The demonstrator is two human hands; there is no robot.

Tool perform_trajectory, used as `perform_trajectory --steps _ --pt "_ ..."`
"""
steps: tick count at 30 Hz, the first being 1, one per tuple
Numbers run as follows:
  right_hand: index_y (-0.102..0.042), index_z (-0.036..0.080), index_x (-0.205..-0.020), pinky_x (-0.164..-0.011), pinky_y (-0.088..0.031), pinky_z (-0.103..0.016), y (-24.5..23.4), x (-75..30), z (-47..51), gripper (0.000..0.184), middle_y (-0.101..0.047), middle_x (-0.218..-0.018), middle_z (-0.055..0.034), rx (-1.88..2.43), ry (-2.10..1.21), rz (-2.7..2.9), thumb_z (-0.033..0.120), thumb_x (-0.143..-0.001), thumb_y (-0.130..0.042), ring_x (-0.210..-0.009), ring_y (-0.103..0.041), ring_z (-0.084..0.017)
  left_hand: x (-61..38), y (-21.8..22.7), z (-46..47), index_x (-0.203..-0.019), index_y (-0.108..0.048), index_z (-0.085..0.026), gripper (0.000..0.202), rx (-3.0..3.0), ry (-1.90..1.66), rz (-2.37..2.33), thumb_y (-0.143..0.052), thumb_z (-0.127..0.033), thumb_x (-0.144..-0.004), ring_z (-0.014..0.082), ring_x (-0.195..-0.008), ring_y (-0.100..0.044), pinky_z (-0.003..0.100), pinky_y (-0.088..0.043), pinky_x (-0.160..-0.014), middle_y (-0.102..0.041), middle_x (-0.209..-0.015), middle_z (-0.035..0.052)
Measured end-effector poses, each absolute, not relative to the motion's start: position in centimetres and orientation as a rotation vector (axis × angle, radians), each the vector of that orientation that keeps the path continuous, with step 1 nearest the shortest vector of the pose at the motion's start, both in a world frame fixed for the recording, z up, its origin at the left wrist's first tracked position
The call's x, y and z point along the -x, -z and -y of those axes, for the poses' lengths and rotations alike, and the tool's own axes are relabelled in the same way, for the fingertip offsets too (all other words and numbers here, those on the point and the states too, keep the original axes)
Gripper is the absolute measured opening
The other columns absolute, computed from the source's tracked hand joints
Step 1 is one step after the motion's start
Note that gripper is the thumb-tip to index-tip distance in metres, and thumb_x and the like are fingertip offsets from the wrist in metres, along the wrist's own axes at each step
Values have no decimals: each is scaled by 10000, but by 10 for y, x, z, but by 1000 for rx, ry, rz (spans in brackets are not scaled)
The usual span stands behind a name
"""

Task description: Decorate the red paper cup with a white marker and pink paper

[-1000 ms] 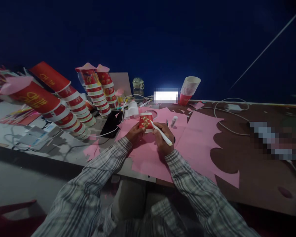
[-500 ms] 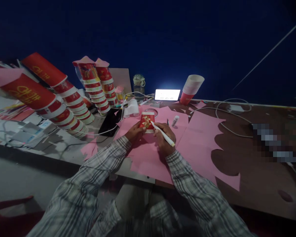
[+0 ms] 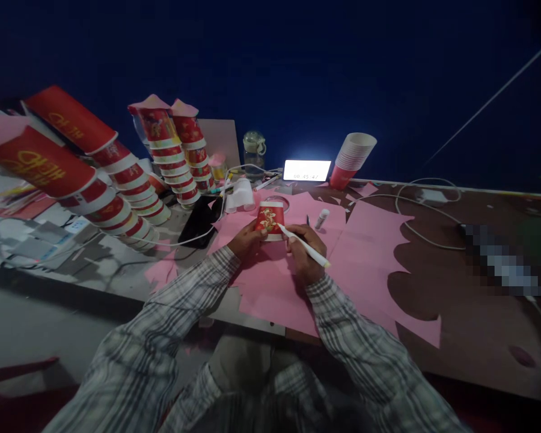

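Observation:
My left hand (image 3: 247, 239) is closed around the left side of a red paper cup (image 3: 271, 220) with a yellow and white drawing on its wall. The cup is held over pink paper (image 3: 275, 300). In my right hand (image 3: 307, 255) is a white marker (image 3: 307, 245) with a yellowish end, its tip at the right side of the drawing. Whether the tip touches the cup I cannot tell. A small white glue stick or cap (image 3: 322, 219) lies just beyond my right hand. Behind the cup, a roll of tape (image 3: 282, 202) is partly hidden.
Tall stacks of decorated red cups (image 3: 166, 141) stand at the left. A lit timer screen (image 3: 307, 170), a stack of paper cups (image 3: 352, 157) and a clear bottle (image 3: 254, 150) are at the back. A phone (image 3: 201, 222) lies left, a white cable (image 3: 428, 240) right.
My right hand and the marker have shifted slightly right, with the marker's tip still near the drawing. My left hand keeps hold of the cup. The view has moved a little.

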State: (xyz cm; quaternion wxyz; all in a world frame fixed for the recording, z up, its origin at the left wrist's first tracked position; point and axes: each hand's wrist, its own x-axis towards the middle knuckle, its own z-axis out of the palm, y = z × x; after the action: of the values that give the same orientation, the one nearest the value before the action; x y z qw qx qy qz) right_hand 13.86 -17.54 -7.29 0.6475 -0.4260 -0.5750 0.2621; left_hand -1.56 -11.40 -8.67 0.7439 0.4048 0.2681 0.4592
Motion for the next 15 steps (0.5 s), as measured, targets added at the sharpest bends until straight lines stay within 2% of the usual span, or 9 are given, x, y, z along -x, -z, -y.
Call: perform_trajectory --steps 5,15 --pt "-670 211 -1037 -715 -558 -368 77 -139 172 252 -666 -869 -53 985 -520 1335 380 -918 -526 -800 -649 -198 15 84 116 -1112 -657 -150 514 -880 -995 -567 -820 -315 -653 228 -988 -670 391 -472 -969 -717 -1058 88" --pt "-671 206 -1064 -763 -559 -386 77 -137 170 237 -670 -950 -70 994 -521 1324 355 -932 -543 -847 -661 -202 14 83 116 -1078 -663 -163 472 -922 -1021 -580 -804 -284 -644 226 -948 -672 382 -474 -952 -726 -986 70"
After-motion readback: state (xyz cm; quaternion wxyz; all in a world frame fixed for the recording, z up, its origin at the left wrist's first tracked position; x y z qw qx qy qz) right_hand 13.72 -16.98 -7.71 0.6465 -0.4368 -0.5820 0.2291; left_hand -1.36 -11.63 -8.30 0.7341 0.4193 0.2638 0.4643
